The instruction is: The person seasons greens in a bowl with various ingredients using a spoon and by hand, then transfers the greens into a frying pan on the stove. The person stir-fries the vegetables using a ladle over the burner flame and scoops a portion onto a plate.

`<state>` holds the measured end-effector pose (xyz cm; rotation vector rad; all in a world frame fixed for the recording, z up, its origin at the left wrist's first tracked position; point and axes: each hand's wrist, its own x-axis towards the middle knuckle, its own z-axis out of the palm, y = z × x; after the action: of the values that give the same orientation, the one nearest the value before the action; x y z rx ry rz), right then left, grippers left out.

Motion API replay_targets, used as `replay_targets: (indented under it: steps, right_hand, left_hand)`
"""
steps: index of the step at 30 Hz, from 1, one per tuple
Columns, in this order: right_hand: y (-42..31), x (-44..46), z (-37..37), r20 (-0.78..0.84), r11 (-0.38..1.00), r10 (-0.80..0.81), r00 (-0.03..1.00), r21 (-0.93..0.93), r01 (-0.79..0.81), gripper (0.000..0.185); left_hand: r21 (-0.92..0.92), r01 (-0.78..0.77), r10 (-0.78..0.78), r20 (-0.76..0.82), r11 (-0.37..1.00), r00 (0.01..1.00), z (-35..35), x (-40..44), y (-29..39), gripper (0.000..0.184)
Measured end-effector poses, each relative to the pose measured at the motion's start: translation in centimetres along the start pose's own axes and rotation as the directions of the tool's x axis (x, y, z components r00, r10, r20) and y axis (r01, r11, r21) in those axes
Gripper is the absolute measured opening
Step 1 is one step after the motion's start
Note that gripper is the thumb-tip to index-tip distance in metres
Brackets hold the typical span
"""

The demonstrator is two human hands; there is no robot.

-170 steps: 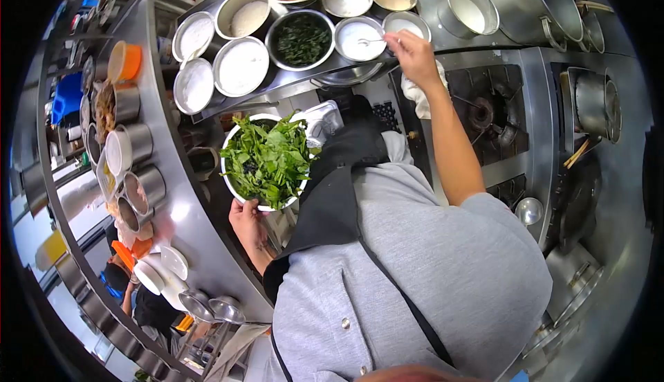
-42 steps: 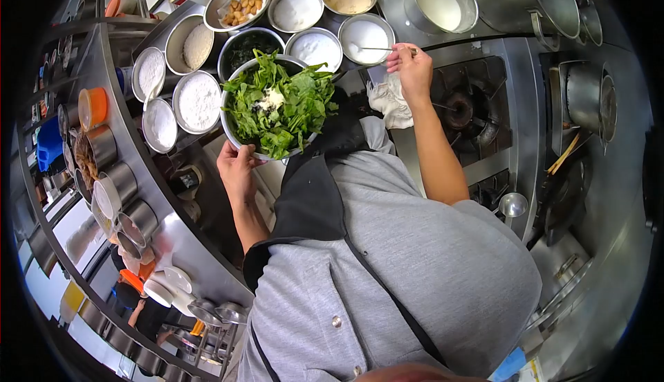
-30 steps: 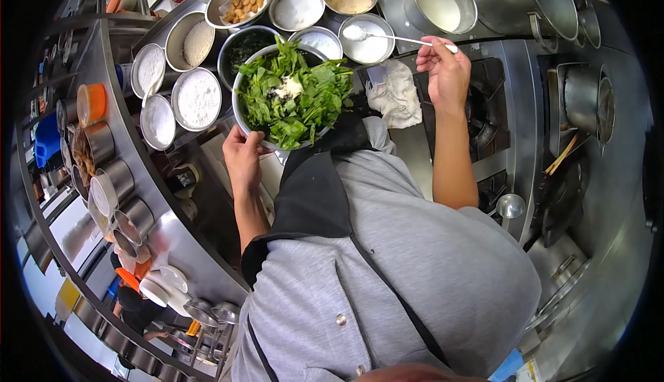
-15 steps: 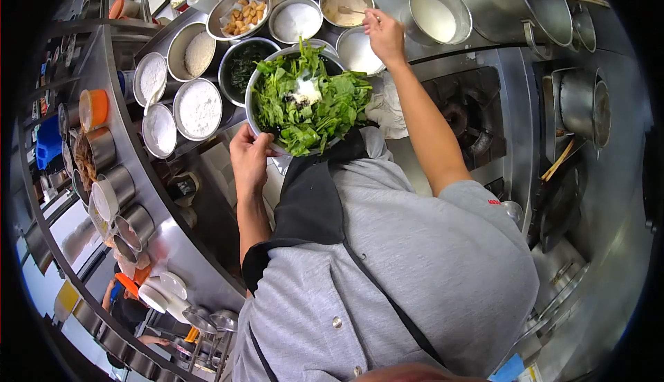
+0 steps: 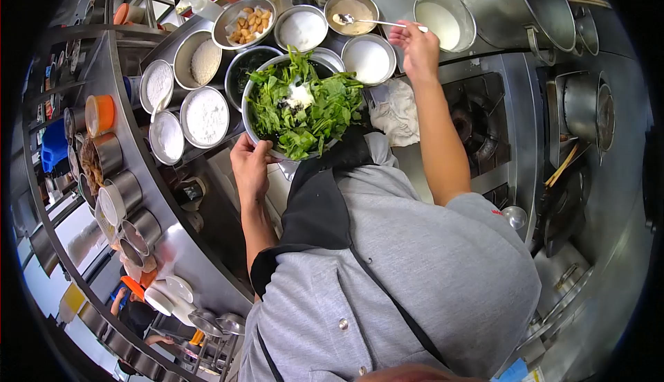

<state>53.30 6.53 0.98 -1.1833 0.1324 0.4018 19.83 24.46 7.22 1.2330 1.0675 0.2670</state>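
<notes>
My left hand is closed on the near left rim of a metal bowl full of chopped leafy greens. A small heap of white seasoning sits on top of the leaves, with dark bits beside it. My right hand pinches the handle of a spoon. The spoon's head is over a round metal container of beige powder; whether it carries any powder is unclear. Below that, a container of white granules stands near my right hand.
Around the greens stand containers of croutons-like brown pieces, white powder and pale grains. A crumpled cloth lies by a gas burner. Pots line the right side. Another person's arm shows at lower left.
My right hand has moved right and down, and the spoon now lies more level with its head over the beige powder's left side. My left hand still holds the bowl.
</notes>
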Motion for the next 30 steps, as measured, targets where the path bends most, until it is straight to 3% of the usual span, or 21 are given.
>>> replay_targets:
  steps: [5, 7, 9, 11, 13, 15, 16, 17, 18, 19, 21, 23, 24, 26, 27, 28, 29, 30]
  right_hand:
    - [-6.0, -4.3, 1.0, 0.127, 0.999, -0.034, 0.991, 0.025, 0.031, 0.02]
    - [-8.4, -6.1, 2.2, 0.271, 0.993, -0.1, 0.957, -0.034, 0.114, 0.021]
    - [-7.9, -6.2, 3.6, 0.277, 0.973, -0.174, 0.945, -0.102, 0.209, 0.023]
    - [-5.6, -3.8, 3.9, 0.254, 0.842, -0.303, 0.919, -0.381, 0.383, 0.025]
    - [-1.9, -0.2, 2.4, 0.275, 0.835, -0.255, 0.927, -0.421, 0.355, 0.03]
    - [1.5, 2.7, 0.8, 0.225, 0.858, -0.079, 0.971, -0.481, 0.181, 0.039]
    - [0.1, 1.7, 1.3, 0.117, 0.517, -0.099, 0.988, -0.842, 0.152, 0.05]
    - [-0.6, 0.6, 1.6, 0.133, 0.521, -0.096, 0.986, -0.838, 0.164, 0.05]
    - [-0.9, -0.7, 1.8, 0.235, 0.116, -0.407, 0.882, -0.945, 0.305, 0.052]
    - [-1.5, -2.2, 2.5, 0.422, -0.321, -0.609, 0.672, -0.905, 0.278, 0.055]
    - [-1.6, -3.3, 4.4, 0.431, -0.262, -0.59, 0.683, -0.902, 0.342, 0.046]
    - [-0.5, -2.5, 6.3, 0.596, 0.049, -0.42, 0.685, -0.739, 0.672, 0.033]
    - [0.1, -2.0, 8.1, 0.676, 0.056, -0.438, 0.593, -0.638, 0.768, 0.025]
    - [1.5, -1.0, 12.2, 0.735, 0.144, -0.312, 0.602, -0.59, 0.794, 0.026]
    - [3.3, 0.6, 14.3, 0.782, 0.145, -0.3, 0.546, -0.528, 0.837, 0.027]
    - [4.3, 1.4, 16.5, 0.832, 0.05, -0.231, 0.505, -0.508, 0.86, 0.028]
    - [5.2, 1.7, 19.1, 0.822, 0.062, -0.067, 0.565, -0.562, 0.825, 0.029]
    - [6.7, 3.0, 21.3, 0.874, -0.007, 0.027, 0.485, -0.485, 0.874, 0.03]
  left_hand:
    - [-0.037, -0.015, 0.016, 0.025, 0.999, 1.0, 1.0, 1.2, 0.3, 0.005]
    - [-0.044, -0.028, 0.03, 0.06, 0.999, 0.998, 1.5, 2.4, 0.1, 0.006]
    - [-0.038, -0.046, 0.05, 0.108, 0.998, 0.993, 2.2, 3.6, 0.0, 0.004]
    - [-0.013, -0.055, 0.056, 0.116, 0.998, 0.992, 2.9, 4.4, 0.3, 0.005]
    - [-0.027, -0.063, 0.066, 0.114, 0.998, 0.991, 3.3, 4.4, 0.6, 0.007]
    - [-0.038, -0.072, 0.075, 0.091, 0.997, 0.993, 3.1, 4.2, 0.7, 0.01]
    - [-0.031, -0.066, 0.068, 0.077, 0.997, 0.995, 2.5, 3.9, 0.4, 0.01]
    - [-0.026, -0.062, 0.063, 0.059, 0.998, 0.996, 1.9, 3.5, 0.1, 0.009]
    - [-0.027, -0.065, 0.066, 0.045, 0.998, 0.997, 1.1, 2.9, -0.1, 0.01]
    - [-0.061, -0.046, 0.048, 0.037, 0.997, 0.998, 0.2, 2.3, -0.4, 0.01]
    - [-0.072, -0.037, 0.036, -0.018, 0.997, 0.999, -1.3, 0.8, -0.7, 0.01]
    - [-0.065, -0.02, 0.016, -0.056, 0.998, 0.998, -3.3, -0.2, -1.6, 0.01]
    - [-0.059, -0.006, 0.002, -0.078, 0.998, 0.997, -4.2, -0.7, -2.2, 0.009]
    - [-0.089, -0.001, -0.008, -0.105, 0.996, 0.994, -5.5, -1.6, -2.9, 0.009]
    - [-0.115, -0.002, -0.013, -0.129, 0.993, 0.991, -6.1, -1.9, -3.1, 0.009]
    - [-0.105, -0.005, -0.01, -0.144, 0.994, 0.99, -6.6, -2.2, -3.4, 0.008]
    - [-0.11, -0.009, -0.009, -0.157, 0.994, 0.988, -6.8, -2.7, -3.3, 0.008]
    - [-0.128, -0.004, -0.02, -0.187, 0.992, 0.982, -6.7, -3.2, -3.1, 0.008]
